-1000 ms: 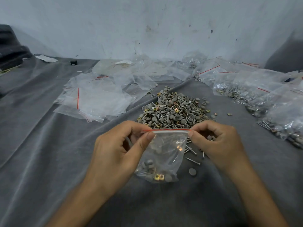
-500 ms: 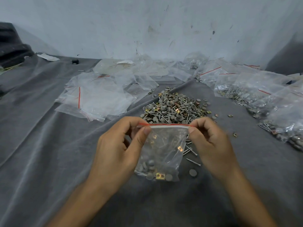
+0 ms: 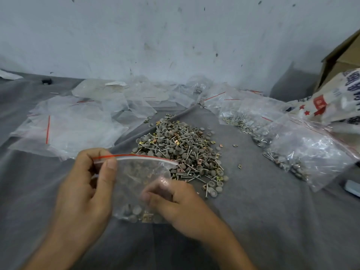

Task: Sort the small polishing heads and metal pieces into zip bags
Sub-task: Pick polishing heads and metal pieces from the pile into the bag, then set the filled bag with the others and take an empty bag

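Now my left hand (image 3: pixel 87 188) pinches the zip bag (image 3: pixel 134 172) by its red-striped top corner, above the grey cloth (image 3: pixel 272 211). My right hand (image 3: pixel 175 203) curls against its lower side, too blurred to tell any grip; the loose pile (image 3: pixel 181 152) lies just behind.

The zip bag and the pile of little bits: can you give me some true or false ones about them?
1. The left hand pinches the zip bag at its red-striped top. True.
2. The zip bag is empty. False: polishing heads and a brass-coloured metal piece lie at its bottom.
3. The right hand holds the bag's top too. False: it is lower, by the bag's bottom half.
4. The loose pile lies on grey cloth. True.
5. The filled bags lie left of the pile. False: they lie on its right.
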`<state>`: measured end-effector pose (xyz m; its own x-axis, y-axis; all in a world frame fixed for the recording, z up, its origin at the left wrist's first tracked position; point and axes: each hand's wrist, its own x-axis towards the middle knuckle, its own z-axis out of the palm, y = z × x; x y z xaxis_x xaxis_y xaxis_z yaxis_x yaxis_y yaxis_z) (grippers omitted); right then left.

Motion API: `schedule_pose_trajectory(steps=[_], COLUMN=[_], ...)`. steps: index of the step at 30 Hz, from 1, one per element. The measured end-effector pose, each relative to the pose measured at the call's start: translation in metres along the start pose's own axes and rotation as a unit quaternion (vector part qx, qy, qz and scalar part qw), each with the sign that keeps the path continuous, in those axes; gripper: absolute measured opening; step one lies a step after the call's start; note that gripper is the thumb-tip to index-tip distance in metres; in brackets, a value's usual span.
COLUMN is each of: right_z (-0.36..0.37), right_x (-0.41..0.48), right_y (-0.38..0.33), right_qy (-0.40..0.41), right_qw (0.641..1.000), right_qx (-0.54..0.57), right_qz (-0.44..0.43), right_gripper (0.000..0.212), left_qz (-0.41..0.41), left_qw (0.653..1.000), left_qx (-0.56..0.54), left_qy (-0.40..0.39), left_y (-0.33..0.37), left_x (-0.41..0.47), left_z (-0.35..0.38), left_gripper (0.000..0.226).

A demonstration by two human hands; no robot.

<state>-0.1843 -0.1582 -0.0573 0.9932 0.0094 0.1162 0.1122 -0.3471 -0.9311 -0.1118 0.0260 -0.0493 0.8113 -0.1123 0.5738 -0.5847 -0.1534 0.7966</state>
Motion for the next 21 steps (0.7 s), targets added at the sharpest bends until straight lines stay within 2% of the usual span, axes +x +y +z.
schedule_pose_trajectory(steps=[2, 7, 11, 14, 17, 18, 19, 21], right_z=[-0.003, -0.015, -0.051, -0.099, -0.160, -0.183, -0.204, -0.241], right_x=[-0.001, -0.006, -0.010, -0.028, -0.057, -0.067, -0.076, -0.093], right_y=[0.000, -0.007, -0.007, 0.004, 0.025, 0.035, 0.043, 0.060], right_qy=[0.004, 0.076, 0.183, 0.299, 0.398, 0.431, 0.461, 0.511], right_qw=[1.000, 0.994, 0.983, 0.952, 0.915, 0.898, 0.879, 0.838], right_qx=[-0.025, -0.063, 0.031, 0.056, 0.021, 0.014, 0.023, 0.089], right_qz=[-0.008, -0.042, -0.008, 0.020, 0.066, 0.091, 0.119, 0.167], right_gripper=[0.011, 0.019, 0.017, 0.024, 0.020, 0.022, 0.023, 0.018], left_qz=[-0.004, -0.031, -0.041, -0.051, -0.078, -0.082, -0.090, -0.078], left_qw=[1.000, 0.999, 0.998, 0.995, 0.987, 0.984, 0.982, 0.979], left_qx=[0.003, -0.012, 0.013, 0.032, 0.035, 0.042, 0.051, 0.071], left_qy=[0.009, -0.006, -0.043, -0.073, -0.135, -0.150, -0.159, -0.174], left_y=[-0.001, -0.020, -0.048, -0.080, -0.102, -0.111, -0.116, -0.114], left_x=[0.001, 0.008, 0.014, 0.015, 0.019, 0.021, 0.022, 0.019], left_z=[0.000, 0.002, 0.004, 0.007, 0.010, 0.010, 0.010, 0.008], left_gripper=[0.043, 0.054, 0.058, 0.039, 0.021, 0.020, 0.029, 0.027])
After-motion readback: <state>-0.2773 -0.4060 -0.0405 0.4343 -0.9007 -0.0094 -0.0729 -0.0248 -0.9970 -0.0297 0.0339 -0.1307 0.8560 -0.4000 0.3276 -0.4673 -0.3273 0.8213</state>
